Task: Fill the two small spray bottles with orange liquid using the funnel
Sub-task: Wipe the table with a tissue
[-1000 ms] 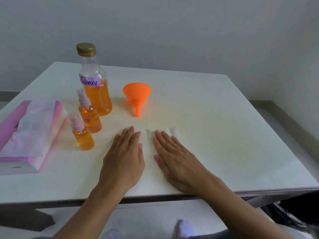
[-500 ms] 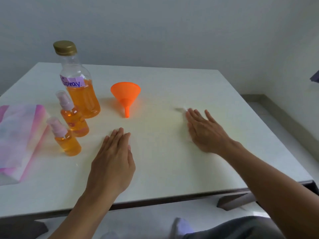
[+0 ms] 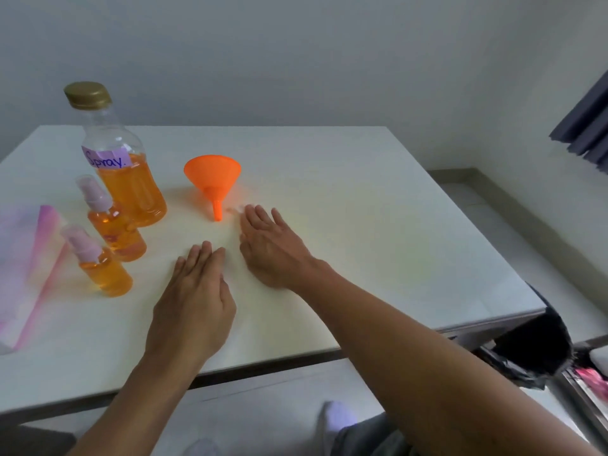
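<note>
Resting my left hand (image 3: 194,301) and right hand (image 3: 273,248) flat and empty on the table (image 3: 378,209), I am seeing both small spray bottles (image 3: 105,268) at the near left already holding orange liquid and capped, funnel (image 3: 213,179) lying unused beyond my fingers, so little seems left

A single head-worn camera looks forward and down from the near edge of the desk (image 3: 362,199), close enough that both forearms enter from the bottom of the frame. It faces the far wall, with the desk's left edge cropped and floor visible beyond its right edge.
</note>
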A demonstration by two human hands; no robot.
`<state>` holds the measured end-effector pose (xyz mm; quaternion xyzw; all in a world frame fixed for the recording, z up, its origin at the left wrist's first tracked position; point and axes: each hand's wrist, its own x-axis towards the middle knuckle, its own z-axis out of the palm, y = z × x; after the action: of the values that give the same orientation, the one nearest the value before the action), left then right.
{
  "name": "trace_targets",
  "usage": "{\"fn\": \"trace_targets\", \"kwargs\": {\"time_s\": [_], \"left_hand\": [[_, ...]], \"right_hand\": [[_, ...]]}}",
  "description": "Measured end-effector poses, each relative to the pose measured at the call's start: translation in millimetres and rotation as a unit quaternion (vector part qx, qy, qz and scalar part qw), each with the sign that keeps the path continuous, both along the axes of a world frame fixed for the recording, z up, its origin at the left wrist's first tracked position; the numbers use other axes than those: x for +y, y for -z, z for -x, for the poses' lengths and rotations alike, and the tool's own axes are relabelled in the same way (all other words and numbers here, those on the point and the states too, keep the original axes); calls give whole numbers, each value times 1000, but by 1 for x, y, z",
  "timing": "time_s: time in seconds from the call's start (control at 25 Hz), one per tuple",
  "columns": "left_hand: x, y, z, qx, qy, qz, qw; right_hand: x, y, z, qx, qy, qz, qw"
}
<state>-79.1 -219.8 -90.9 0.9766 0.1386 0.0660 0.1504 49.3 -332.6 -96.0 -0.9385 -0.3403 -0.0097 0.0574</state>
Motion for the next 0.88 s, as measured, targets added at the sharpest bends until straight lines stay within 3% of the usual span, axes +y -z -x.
{"fn": "trace_targets", "kwargs": {"time_s": [0.2,0.28,0.4,0.48,0.56,0.76,0.88], "left_hand": [[5,2,-2,4,16,4,1000],[6,4,-2,2,21,0,1000],[3,4,-2,2,21,-8,1000],[-1,2,-2,2,13,-12,1000],[-2,1,-2,6,11,-14,1000],[1,2,-3,10,14,-6,1000],[2,3,-3,15,17,-8,1000]], "right_hand": [[-86,-4,15,-19,-27,24,999],[-140,-5,2,-46,38,61,996],[-214,-12,-25,-24,215,96,972],[-223,-10,-40,0,316,62,947],[-192,-4,-50,3,354,15,935],[-79,5,-14,8,125,-72,989],[-95,2,5,20,3,-92,996]]}}
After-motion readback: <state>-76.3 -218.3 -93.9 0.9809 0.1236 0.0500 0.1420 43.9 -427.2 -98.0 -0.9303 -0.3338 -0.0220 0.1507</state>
